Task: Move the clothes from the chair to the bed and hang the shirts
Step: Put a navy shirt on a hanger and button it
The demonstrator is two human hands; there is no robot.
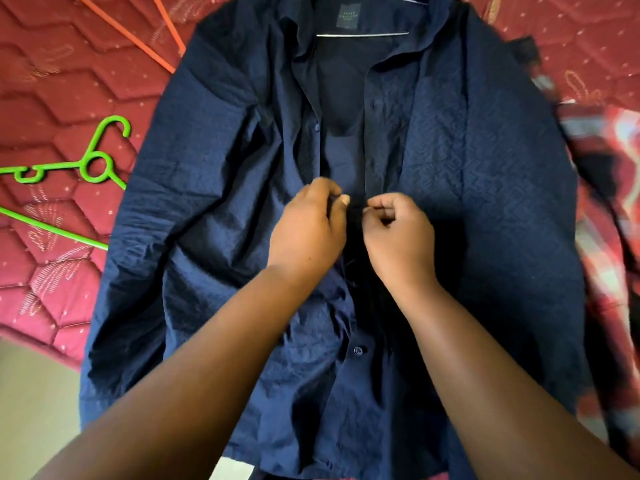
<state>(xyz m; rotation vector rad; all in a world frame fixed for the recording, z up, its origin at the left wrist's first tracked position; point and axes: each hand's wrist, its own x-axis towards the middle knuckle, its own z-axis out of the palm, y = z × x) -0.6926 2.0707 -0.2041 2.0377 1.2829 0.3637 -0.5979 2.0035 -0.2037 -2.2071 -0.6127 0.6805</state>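
1. Red quilted bedcover (52, 81), stitched in a hexagon pattern, is the work surface; pale floor (31, 410) shows at the lower left corner.
2. Navy button-up shirt (194, 237) lies front-up on the bedcover, hem nearest the person, collar farthest.
3. One dark button (357, 350) is visible on the placket, on the near side of the hands.
4. Left hand (308, 226) rests on the shirt at mid-chest; thumb and curled fingers pinch the left placket edge.
5. Right hand (398, 233) sits just beside the left hand, fingers curled inward, thumb and forefinger pinching the right placket edge. Whether a button lies in either pinch cannot be told.
6. Beyond the hands, the shirt front is open up to the collar.
7. Thin white hanger (363, 33) sits inside the collar, just below the neck label (347, 18).
8. Green plastic hanger (93, 161) lies on the bedcover to the left, its lower bar running under the shirt sleeve.
9. Orange hanger (138, 39) lies farther away at upper left.
10. Red patterned cloth (609, 188) lies at the right, beside the shirt.
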